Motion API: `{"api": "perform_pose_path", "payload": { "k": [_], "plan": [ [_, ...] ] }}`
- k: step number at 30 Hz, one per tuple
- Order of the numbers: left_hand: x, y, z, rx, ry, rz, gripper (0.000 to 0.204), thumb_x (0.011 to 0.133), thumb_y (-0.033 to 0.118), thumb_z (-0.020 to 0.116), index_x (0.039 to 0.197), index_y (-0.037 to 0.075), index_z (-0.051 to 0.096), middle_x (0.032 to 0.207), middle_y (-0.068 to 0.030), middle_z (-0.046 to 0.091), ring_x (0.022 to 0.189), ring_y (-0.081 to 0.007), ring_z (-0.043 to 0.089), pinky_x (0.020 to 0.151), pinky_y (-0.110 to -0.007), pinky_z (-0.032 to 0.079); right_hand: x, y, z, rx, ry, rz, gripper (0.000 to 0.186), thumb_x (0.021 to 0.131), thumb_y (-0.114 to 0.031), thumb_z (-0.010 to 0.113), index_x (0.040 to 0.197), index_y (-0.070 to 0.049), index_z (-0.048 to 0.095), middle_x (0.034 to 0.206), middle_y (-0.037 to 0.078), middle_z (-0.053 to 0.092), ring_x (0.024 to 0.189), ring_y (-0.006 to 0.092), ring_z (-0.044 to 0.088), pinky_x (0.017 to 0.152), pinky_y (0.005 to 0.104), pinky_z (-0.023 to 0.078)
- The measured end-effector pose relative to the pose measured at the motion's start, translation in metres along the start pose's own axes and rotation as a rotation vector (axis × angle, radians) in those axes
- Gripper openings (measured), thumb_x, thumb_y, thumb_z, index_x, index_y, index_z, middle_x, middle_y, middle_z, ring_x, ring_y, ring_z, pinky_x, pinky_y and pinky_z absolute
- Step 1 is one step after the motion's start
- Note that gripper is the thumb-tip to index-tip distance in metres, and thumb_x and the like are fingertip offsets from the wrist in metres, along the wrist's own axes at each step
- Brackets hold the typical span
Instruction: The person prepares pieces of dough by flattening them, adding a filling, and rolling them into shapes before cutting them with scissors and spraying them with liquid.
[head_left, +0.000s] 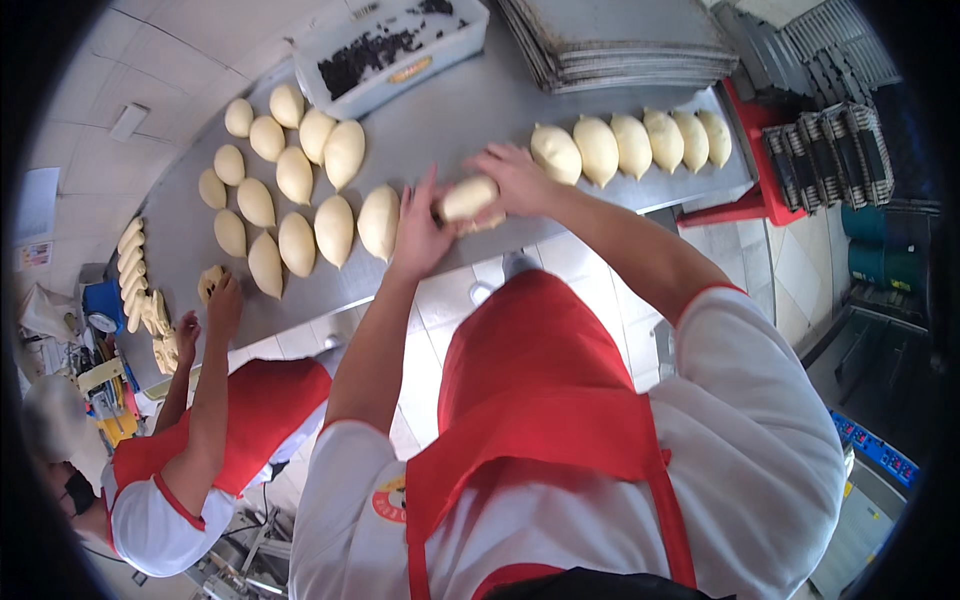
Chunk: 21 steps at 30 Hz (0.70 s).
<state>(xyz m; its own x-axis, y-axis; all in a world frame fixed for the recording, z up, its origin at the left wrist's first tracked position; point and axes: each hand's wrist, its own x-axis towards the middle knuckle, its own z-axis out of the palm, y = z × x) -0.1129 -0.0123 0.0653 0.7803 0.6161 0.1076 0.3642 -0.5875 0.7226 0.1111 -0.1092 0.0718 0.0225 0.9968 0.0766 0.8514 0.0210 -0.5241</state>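
Between my two hands, at the table's near edge, is a pale oblong dough piece [468,200], slightly blurred. My left hand [422,228] holds its left end, with fingers pointing up and away. Its other end is gripped by my right hand [515,182], whose fingers curl over it and are smeared by motion. Part of the dough's underside is hidden. Just left of my left hand lies a plump pointed dough piece [379,222]. Right of my right hand, a row of similar pieces begins with a large rounded dough piece [556,153].
Several dough pieces [295,175] cover the left of the metal table [440,130]. Behind stand a white bin [455,45] with dark filling and stacked trays [630,60]. A co-worker's hand [225,300] works dough at left. A red stand [745,205] adjoins the table's right end.
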Motion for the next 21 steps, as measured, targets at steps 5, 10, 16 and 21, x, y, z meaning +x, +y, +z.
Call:
{"api": "perform_pose_path", "payload": {
  "k": [5,10,16,21],
  "plan": [
    [0.01,-0.006,0.012,0.013,0.211,-0.122,0.109,0.083,0.017,0.088,0.166,0.0,0.02,0.153,-0.0263,0.051,0.135,-0.0452,0.054,0.122,-0.055,0.037,0.015,0.006,0.018,-0.101,-0.047,0.067,0.096,0.076,-0.068,0.082,0.147,-0.008,0.056,0.139,0.014,0.056,0.135,0.0378,0.048,0.112,0.054,0.038],
    [-0.046,-0.018,0.02,-0.12,0.233,-0.171,0.075,0.096,0.013,0.071,0.16,-0.003,0.035,0.148,-0.03,0.052,0.132,-0.0444,0.057,0.11,-0.046,0.051,-0.015,-0.002,0.004,0.137,0.108,0.127,0.102,0.078,-0.065,0.085,0.154,-0.005,0.049,0.141,0.019,0.052,0.135,0.0394,0.05,0.113,0.0506,0.042],
    [-0.047,-0.019,0.032,0.177,0.318,-0.135,0.014,0.096,0.004,0.069,0.108,-0.002,0.074,0.115,-0.0195,0.066,0.105,-0.0405,0.067,0.09,-0.049,0.056,-0.038,-0.024,0.013,0.369,0.244,0.257,0.074,0.089,-0.041,0.083,0.147,-0.005,0.054,0.136,0.02,0.054,0.128,0.0396,0.055,0.108,0.0457,0.048],
    [-0.045,0.009,0.011,-0.049,0.164,-0.159,0.008,0.089,0.006,0.078,0.095,0.002,0.076,0.101,-0.0121,0.065,0.1,-0.0352,0.065,0.088,-0.046,0.054,-0.064,-0.014,0.014,0.287,0.274,0.1,0.056,0.091,-0.024,0.082,0.139,-0.006,0.059,0.134,0.02,0.055,0.126,0.0387,0.058,0.104,0.0431,0.052]
  ]
}}
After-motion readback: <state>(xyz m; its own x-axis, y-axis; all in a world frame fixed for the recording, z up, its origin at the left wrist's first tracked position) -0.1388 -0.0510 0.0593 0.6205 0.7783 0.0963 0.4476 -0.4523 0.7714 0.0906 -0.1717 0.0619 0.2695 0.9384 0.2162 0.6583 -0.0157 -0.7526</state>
